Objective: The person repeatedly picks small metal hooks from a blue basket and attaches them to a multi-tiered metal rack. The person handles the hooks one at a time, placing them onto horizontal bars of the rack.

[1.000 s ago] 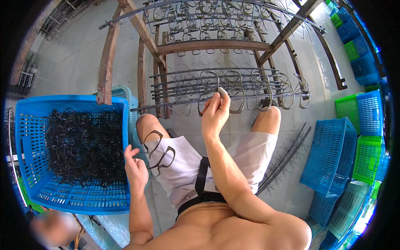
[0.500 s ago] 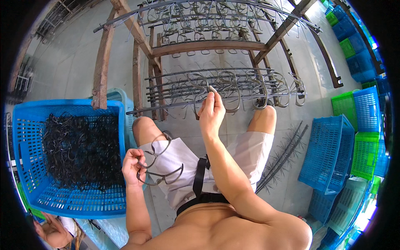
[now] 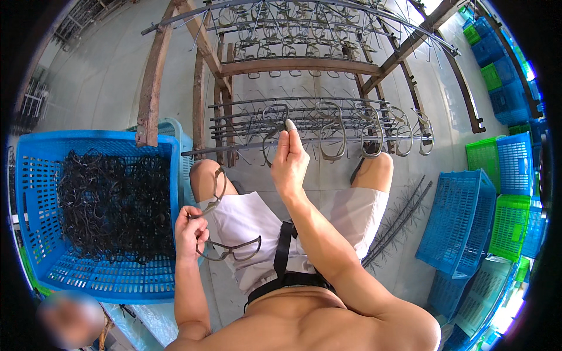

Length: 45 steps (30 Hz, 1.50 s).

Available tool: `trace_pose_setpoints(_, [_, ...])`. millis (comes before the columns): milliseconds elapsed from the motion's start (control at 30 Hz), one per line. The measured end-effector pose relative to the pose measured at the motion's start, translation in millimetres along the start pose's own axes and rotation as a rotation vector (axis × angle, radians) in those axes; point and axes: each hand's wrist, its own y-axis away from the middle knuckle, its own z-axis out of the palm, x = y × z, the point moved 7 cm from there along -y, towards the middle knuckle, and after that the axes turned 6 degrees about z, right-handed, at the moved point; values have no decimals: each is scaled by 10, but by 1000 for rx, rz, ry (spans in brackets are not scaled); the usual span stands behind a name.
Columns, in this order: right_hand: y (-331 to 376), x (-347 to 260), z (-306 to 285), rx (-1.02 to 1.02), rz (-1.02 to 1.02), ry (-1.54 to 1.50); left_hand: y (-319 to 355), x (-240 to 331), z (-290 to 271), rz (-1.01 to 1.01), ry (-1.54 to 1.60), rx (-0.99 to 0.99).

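My right hand (image 3: 290,161) is raised to a low wire rack (image 3: 304,120), its fingers pinched on a dark eyeglass frame (image 3: 275,131) that hangs on the rack's prongs. Several more frames (image 3: 374,131) hang along the same rack to the right. My left hand (image 3: 191,233) rests over my left thigh and grips a few loose eyeglass frames (image 3: 231,250), one sticking up past my knee. To my left stands a large blue plastic crate (image 3: 41,169) heaped with dark frames (image 3: 111,202).
A rusty metal stand (image 3: 153,82) carries a higher rack of frames (image 3: 293,23) behind the low one. Spare wire rods (image 3: 398,219) lie on the concrete floor by my right leg. Blue and green crates (image 3: 462,219) are stacked at the right.
My right hand stayed up at the low rack. My left hand has left the blue crate and now sits over my thigh with a few frames in it.
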Motion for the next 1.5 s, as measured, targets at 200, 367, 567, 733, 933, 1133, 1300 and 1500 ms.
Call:
trace_pose_setpoints(200, [-47,-23,-41,11,9,43,57,66,79,25,-335,-117])
trace_pose_setpoints(367, [-99,23,-130,-53,117,49,120,325,136,296,-560,-77])
trace_pose_setpoints(567, [114,-278,-419,-45,-250,338,231,546,341,347,-202,-107])
trace_pose_setpoints(733, [604,-543,-302,-544,-78,-52,233,465,617,303,-31,-167])
trace_pose_setpoints(933, [925,-468,76,-577,328,-572,227,252,1089,352,-564,-471])
trace_pose_setpoints(1133, [519,-224,302,-252,139,-496,-224,418,842,415,-515,-237])
trace_pose_setpoints(1300, [639,-397,328,-419,186,-571,-138,591,1174,638,-646,-359])
trace_pose_setpoints(1500, [320,-1013,-324,-341,-589,161,74,925,1132,787,-992,-556])
